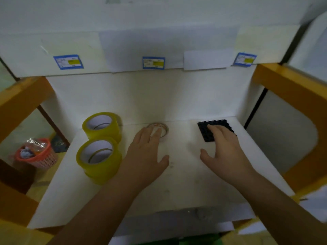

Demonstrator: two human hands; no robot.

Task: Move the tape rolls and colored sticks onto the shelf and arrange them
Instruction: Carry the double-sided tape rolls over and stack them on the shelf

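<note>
Black and bundled, the pack of sticks (215,129) lies flat near the back of the white shelf (185,188), and the fingers of the right hand (228,151) are spread loosely over its near edge, resting on it but not closed round it. Under the fingertips of the left hand (148,152) a small flat tape roll (158,129) is lightly touched, again with the fingers extended and nothing gripped; whether it is being pressed or only brushed cannot be told. The arranging step appears to be in hand: both items are already on the shelf and seem to be nudged into position. The next move is judged to call for gentle sliding of each piece toward the back wall, so that a tidy row is formed. Just left of the left hand's fingers two yellow tape rolls (100,147) stand side by side, touching, and could be knocked by the wrist if the small roll is pushed that way. Blue labels (153,62) are fixed on the ledge above the fingers, an orange frame (23,103) flanks the shelf, and a red basket (36,154) sits well off to the left, below.
</note>
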